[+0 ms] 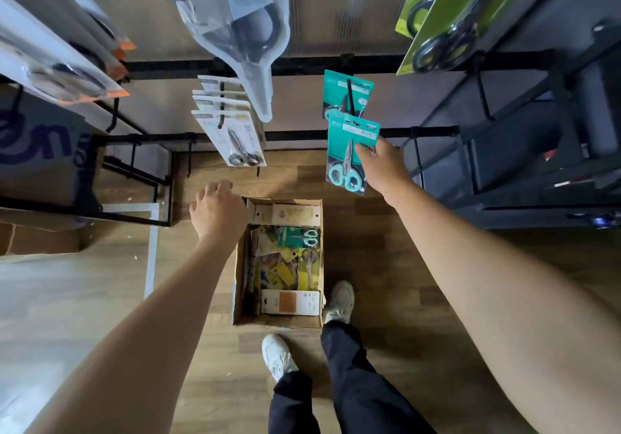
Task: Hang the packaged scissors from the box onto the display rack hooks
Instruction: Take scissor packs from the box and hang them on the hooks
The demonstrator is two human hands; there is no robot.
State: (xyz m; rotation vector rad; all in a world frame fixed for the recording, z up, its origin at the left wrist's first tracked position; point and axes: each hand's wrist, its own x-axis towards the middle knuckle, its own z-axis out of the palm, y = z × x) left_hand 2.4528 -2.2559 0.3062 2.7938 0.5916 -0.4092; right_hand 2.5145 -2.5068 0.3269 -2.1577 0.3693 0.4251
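Note:
My right hand [383,164] pinches the right edge of a teal scissors pack [349,151] with mint handles, held up against a black rack hook [350,95]. Behind it another teal pack [346,97] hangs on that hook. My left hand [216,210] hovers with loosely curled fingers and holds nothing, just left of the open cardboard box [239,285] on the floor. The box holds several packaged scissors, among them a teal pack [299,236]. White packs with grey scissors [232,137] hang on the hook to the left.
Black rack bars [302,136] run across the view. A clear pack [245,30] hangs overhead, lime packs [447,20] at upper right, orange-edged packs [67,63] at upper left. My feet [279,356] stand on the wooden floor by the box. A dark shelf unit [537,151] stands right.

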